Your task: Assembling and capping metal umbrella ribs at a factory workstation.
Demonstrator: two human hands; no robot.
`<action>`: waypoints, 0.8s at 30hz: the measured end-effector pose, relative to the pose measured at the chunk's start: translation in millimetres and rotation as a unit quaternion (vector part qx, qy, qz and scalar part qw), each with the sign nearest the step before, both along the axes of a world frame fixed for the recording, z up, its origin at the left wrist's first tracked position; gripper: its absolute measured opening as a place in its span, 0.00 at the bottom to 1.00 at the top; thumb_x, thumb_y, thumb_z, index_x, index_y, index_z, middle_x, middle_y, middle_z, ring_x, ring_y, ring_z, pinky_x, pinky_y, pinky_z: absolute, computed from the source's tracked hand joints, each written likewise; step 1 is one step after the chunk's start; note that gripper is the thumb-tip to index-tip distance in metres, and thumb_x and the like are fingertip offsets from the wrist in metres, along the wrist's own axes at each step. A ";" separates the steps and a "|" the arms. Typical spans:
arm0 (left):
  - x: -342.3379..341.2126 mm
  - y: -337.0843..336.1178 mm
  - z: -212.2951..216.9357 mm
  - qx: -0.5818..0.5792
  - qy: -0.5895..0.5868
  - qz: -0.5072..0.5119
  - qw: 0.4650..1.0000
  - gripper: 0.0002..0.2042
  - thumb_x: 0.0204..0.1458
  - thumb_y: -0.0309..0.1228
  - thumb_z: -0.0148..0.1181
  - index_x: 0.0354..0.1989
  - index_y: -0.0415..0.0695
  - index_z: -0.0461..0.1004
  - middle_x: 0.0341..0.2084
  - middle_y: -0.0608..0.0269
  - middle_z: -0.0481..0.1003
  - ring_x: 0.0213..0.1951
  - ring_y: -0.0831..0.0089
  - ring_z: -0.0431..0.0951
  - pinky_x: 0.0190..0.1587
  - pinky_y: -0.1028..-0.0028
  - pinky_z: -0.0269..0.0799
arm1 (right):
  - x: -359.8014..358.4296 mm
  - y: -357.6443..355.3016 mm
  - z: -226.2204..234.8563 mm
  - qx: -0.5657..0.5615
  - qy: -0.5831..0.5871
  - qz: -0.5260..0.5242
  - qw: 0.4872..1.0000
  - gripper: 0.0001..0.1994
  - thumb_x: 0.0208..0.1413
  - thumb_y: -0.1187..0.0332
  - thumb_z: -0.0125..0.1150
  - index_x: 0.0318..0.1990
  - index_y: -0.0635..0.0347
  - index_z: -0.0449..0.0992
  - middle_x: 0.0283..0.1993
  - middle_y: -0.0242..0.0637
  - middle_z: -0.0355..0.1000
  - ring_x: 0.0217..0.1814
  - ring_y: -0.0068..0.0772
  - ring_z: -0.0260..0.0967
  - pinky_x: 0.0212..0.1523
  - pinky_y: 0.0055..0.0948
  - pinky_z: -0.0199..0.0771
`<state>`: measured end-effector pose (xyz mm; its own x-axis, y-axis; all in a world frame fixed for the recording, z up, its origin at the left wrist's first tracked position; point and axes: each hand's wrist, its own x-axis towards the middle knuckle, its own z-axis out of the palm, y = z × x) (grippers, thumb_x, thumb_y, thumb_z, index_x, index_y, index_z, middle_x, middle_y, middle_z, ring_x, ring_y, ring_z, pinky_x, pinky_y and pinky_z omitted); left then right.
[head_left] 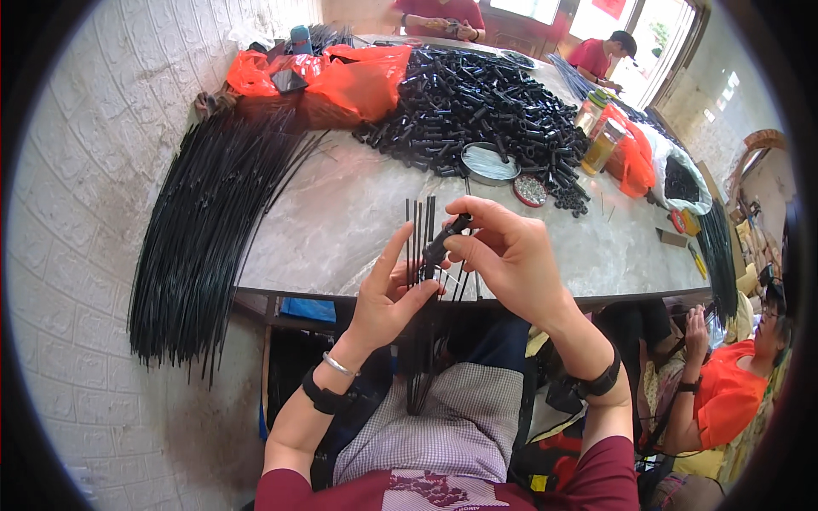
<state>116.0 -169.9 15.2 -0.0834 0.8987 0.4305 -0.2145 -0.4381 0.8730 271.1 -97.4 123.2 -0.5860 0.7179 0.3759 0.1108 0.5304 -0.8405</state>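
Small black plastic tube (446, 238) dead centre of the frame, pinched in the right hand (509, 260), thumb and fingertips pressed together around it, tilted with its upper end toward the upper right. Just below and left of it, a little bunch of thin black rods (419, 255) standing upright, running from above the hands down to the lap; left hand (388, 294) wrapped loosely around them, index finger sticking up, grip closed on the bunch. Tube's lower end right at the rods, can't tell if it's slid on. Black bands on both wrists, plus a silver bracelet (338, 365) on the left.

Behind the hands, pale marble-look table (341, 221). Upper centre, huge heap of black tubes (477, 102). Round metal lid (489, 162) at its near edge. Far left, big sheaf of long black rods (204, 230) drooping off the table. Orange plastic bags (358, 77) upper left. Lower right, another person in an orange shirt (728, 387).
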 end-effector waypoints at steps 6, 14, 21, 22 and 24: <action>-1.3 1.0 -0.2 -0.013 -0.013 -0.004 1.000 0.39 0.55 0.20 0.55 0.70 0.50 0.38 0.42 0.51 0.74 0.36 0.70 0.77 0.42 0.69 0.75 | -3.5 5.8 -4.2 0.010 -0.054 0.021 0.998 0.13 0.49 0.76 0.60 0.44 0.65 0.73 0.27 0.46 0.75 0.29 0.35 0.78 0.29 0.27 0.74; -7.9 3.1 -1.5 -0.044 0.025 -0.025 0.998 0.29 0.56 0.20 0.54 0.65 0.36 0.52 0.45 0.52 0.74 0.42 0.69 0.78 0.46 0.71 0.75 | -8.4 17.9 3.2 0.028 -0.124 0.056 0.990 0.14 0.48 0.74 0.59 0.43 0.65 0.74 0.25 0.51 0.73 0.27 0.45 0.75 0.29 0.33 0.72; -15.0 6.5 -7.4 -0.070 0.009 -0.021 0.997 0.24 0.56 0.21 0.55 0.61 0.33 0.57 0.44 0.54 0.75 0.43 0.68 0.78 0.47 0.73 0.75 | -16.7 19.5 -1.7 0.119 -0.162 0.074 0.977 0.15 0.49 0.73 0.58 0.46 0.66 0.74 0.27 0.53 0.72 0.30 0.48 0.75 0.31 0.36 0.72; -14.9 6.8 -7.1 -0.081 -0.012 -0.027 0.996 0.21 0.56 0.21 0.55 0.58 0.33 0.59 0.44 0.54 0.75 0.43 0.68 0.78 0.47 0.73 0.75 | -18.0 18.7 -3.4 0.164 -0.149 0.069 0.973 0.15 0.49 0.73 0.58 0.46 0.66 0.74 0.29 0.53 0.73 0.31 0.48 0.75 0.33 0.37 0.73; -14.9 6.2 -6.5 -0.093 -0.032 -0.031 0.995 0.18 0.56 0.22 0.55 0.54 0.34 0.61 0.43 0.53 0.75 0.43 0.68 0.79 0.46 0.73 0.76 | -20.1 17.9 -7.7 0.154 -0.154 0.060 0.974 0.16 0.49 0.72 0.59 0.47 0.66 0.74 0.30 0.53 0.73 0.31 0.49 0.74 0.33 0.38 0.73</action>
